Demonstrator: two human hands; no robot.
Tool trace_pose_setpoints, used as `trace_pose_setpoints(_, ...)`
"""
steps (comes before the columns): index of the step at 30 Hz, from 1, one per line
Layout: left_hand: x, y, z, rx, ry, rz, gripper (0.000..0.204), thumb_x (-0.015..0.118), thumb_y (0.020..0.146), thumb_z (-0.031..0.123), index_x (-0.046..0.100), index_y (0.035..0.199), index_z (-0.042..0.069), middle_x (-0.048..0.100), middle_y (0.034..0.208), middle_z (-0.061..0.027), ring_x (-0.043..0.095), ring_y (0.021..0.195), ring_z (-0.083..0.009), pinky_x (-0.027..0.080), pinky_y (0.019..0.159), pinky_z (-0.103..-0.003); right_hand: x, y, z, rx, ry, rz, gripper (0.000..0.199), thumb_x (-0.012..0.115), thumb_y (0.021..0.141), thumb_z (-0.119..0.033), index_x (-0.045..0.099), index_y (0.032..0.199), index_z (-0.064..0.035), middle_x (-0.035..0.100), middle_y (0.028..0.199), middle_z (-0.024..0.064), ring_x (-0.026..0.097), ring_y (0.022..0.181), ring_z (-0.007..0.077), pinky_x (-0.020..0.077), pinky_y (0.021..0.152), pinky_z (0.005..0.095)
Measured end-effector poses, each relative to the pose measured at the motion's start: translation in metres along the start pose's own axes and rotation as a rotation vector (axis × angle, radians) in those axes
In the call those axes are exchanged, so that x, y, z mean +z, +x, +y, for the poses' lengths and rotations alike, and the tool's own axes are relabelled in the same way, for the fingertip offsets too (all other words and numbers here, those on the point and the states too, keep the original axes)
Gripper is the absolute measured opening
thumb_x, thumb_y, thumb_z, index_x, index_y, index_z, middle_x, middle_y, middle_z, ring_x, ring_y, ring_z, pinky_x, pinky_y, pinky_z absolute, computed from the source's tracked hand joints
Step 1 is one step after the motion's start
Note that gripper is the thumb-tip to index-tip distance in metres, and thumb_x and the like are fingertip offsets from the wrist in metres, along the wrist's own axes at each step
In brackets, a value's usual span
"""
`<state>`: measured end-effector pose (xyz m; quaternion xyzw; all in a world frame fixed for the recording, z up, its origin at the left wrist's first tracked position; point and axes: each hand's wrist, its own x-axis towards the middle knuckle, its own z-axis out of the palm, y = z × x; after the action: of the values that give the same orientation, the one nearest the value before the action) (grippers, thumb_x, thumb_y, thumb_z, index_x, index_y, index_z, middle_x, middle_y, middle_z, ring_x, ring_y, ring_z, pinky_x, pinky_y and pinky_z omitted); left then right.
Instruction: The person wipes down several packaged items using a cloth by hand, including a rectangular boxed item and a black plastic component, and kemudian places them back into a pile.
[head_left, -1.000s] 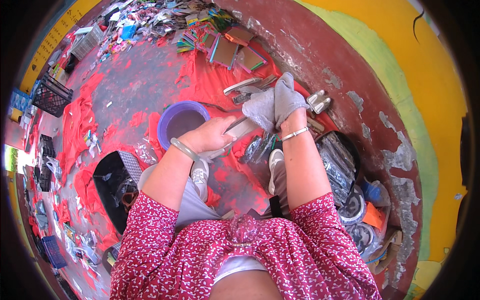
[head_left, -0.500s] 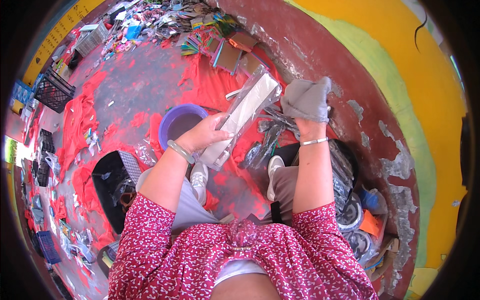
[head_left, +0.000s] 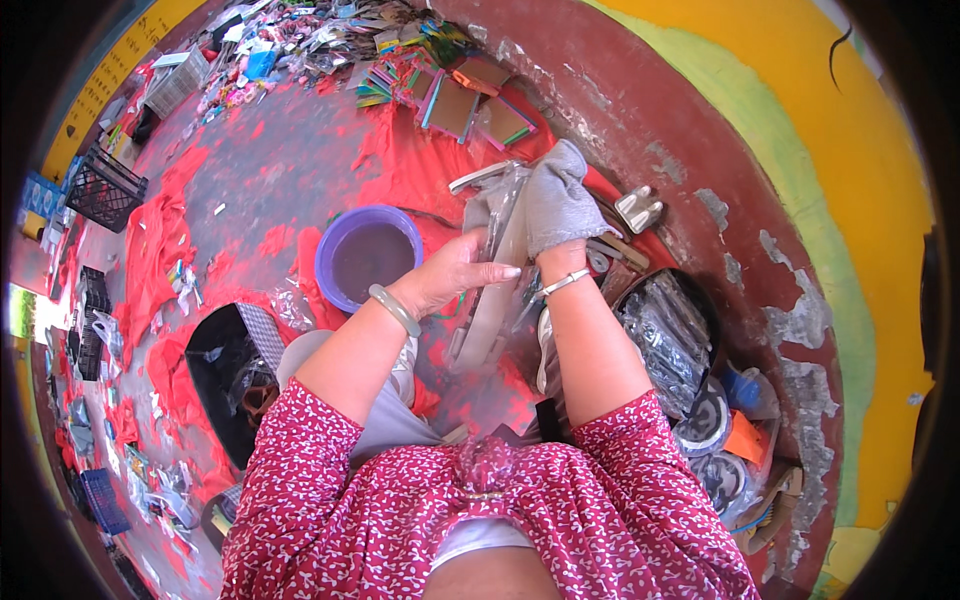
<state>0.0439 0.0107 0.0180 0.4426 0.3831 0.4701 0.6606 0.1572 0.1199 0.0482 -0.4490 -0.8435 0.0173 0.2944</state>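
My left hand (head_left: 450,275) is closed round a long, flat, pale packet (head_left: 488,318) in clear plastic, its thumb lying across the front. The packet stands tilted between my knees, its lower end blurred. A grey cloth (head_left: 562,195) covers my right hand (head_left: 562,260) down to the wrist, hiding the fingers. That cloth presses along the packet's upper right side. Just left of my left hand, a purple basin (head_left: 322,262) on the floor holds murky water.
At my right stands a black container (head_left: 712,335) of plastic-wrapped things, with a clear bag (head_left: 765,395) beside it. Another black container (head_left: 205,400) is at my left. Notebooks (head_left: 455,108) lie ahead by the red wall (head_left: 640,120). Red cloth (head_left: 385,165) covers parts of the floor.
My right hand with the grey cloth has moved left, onto the packet. My left hand has shifted right, and the packet now stands steeper.
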Motion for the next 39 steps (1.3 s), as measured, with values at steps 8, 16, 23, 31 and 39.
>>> trace_pose_setpoints(8,0.000,0.007,-0.014,0.055,0.075,0.104,0.027,0.062,0.082,0.009,0.058,0.107,0.000,0.060,0.097,0.0004,0.053,0.087,-0.0066,0.043,0.079,-0.023,0.027,-0.002,0.016,0.007,0.749,0.081,0.019,0.049,0.082,-0.023,0.050,0.092,-0.0072,0.056,0.080,0.0100,0.056,0.067,0.0218,0.0470,0.057,0.0344)
trace_pose_setpoints(16,-0.005,0.000,-0.003,0.024,-0.021,0.051,0.030,0.063,0.082,0.009,0.058,0.110,-0.001,0.059,0.099,0.0021,0.052,0.088,-0.0052,0.041,0.082,-0.023,0.031,0.005,0.021,0.065,-0.250,0.215,0.014,0.050,0.078,-0.016,0.049,0.089,-0.0084,0.055,0.067,0.0122,0.059,0.064,0.0314,0.0464,0.053,0.0404)
trace_pose_setpoints(23,-0.005,-0.001,-0.004,0.031,0.036,0.087,0.030,0.063,0.082,0.009,0.057,0.110,0.000,0.059,0.099,0.0018,0.053,0.090,-0.0056,0.041,0.082,-0.023,0.019,0.007,0.025,-0.074,-0.126,0.264,0.016,0.048,0.080,-0.020,0.050,0.093,-0.0092,0.058,0.066,0.0128,0.061,0.066,0.0308,0.0476,0.055,0.0405)
trace_pose_setpoints(31,-0.003,-0.004,-0.001,0.003,-0.044,0.076,0.029,0.063,0.081,0.009,0.058,0.108,0.000,0.061,0.097,-0.0015,0.057,0.086,-0.0084,0.044,0.079,-0.024,0.029,0.009,0.027,0.553,0.192,-0.067,0.028,0.040,0.089,-0.032,0.048,0.095,-0.0063,0.061,0.078,0.0209,0.063,0.077,0.0309,0.0482,0.062,0.0407)
trace_pose_setpoints(39,-0.007,-0.001,-0.003,-0.003,-0.057,0.068,0.029,0.063,0.081,0.012,0.059,0.107,0.000,0.062,0.096,-0.0026,0.057,0.086,-0.0093,0.044,0.079,-0.024,0.054,0.014,0.066,0.543,0.194,-0.049,0.031,0.037,0.089,-0.035,0.047,0.093,-0.0061,0.061,0.077,0.0250,0.063,0.076,0.0351,0.0481,0.061,0.0423)
